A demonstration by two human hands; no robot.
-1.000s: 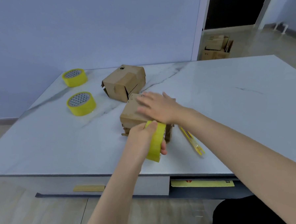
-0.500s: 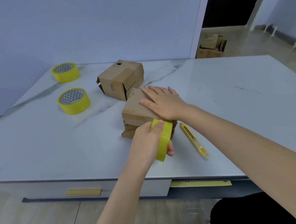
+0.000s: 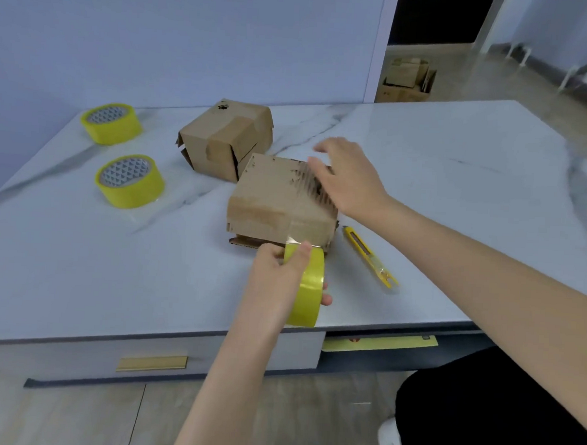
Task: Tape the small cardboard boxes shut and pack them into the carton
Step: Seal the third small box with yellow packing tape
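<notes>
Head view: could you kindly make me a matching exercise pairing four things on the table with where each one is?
1 tape roll with a strip pulled out
2 utility knife
3 near box
4 far box

A behind the near box, toward the wall
B gripped by the left hand
C under the right hand
D flat on the table, right of the near box

Pairs: 1-B, 2-D, 3-C, 4-A

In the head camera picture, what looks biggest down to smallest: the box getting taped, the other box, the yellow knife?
1. Box getting taped
2. Other box, though it sits farther back, so they may really match
3. Yellow knife, thinnest by far
</notes>
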